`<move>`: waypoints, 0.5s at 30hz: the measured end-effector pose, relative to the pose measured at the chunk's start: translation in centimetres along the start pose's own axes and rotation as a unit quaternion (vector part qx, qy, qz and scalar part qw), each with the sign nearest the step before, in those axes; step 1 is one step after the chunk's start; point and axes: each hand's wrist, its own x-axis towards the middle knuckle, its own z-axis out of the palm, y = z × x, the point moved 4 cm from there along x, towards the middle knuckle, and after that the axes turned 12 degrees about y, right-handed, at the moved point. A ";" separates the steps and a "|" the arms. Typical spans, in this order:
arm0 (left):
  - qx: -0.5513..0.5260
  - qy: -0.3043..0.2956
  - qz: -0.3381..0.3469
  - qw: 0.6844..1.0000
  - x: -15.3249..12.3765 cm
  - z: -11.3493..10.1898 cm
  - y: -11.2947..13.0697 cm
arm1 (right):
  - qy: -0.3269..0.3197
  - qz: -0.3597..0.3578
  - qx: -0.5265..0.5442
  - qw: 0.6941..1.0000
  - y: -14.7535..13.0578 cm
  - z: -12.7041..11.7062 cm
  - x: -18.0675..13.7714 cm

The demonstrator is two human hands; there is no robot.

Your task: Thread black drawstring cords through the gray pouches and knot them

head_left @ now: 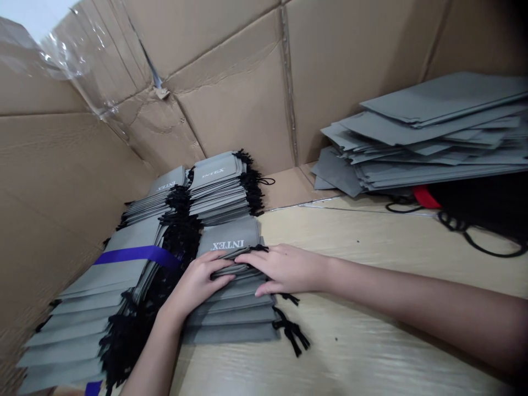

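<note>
Grey drawstring pouches (pixel 235 313) with black cords lie overlapped in a row on the table before me. The farther ones carry white INTEX lettering. My left hand (pixel 203 280) grips the left side of a few pouches in the middle of this row, thumb towards me and fingers on the far side. At their right, corded end my right hand (pixel 280 268) closes on the same pouches, its thumb pointing left and down. How many pouches are between the hands I cannot tell. Black cord ends (pixel 292 330) stick out to the right of the row.
Bundled pouches (pixel 124 269) with a purple band (pixel 132 254) lie at the left. Stacked pouches (pixel 218 192) stand against the cardboard wall (pixel 231 104). A loose pile of grey fabric pieces (pixel 437 137) sits at the back right, beside black cords (pixel 490 247) and something red (pixel 427 197).
</note>
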 end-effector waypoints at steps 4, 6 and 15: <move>-0.001 -0.017 -0.002 1.000 0.1 -0.1 0.3 | -0.022 -0.024 -0.043 0.999 -0.5 -0.3 0.2; 0.002 -0.032 -0.006 0.999 0.1 -0.1 0.4 | -0.028 -0.036 -0.094 0.995 -0.7 -0.1 0.3; 0.022 -0.046 -0.003 0.999 -0.1 0.0 0.8 | -0.059 -0.011 0.000 0.998 -0.1 -0.9 0.2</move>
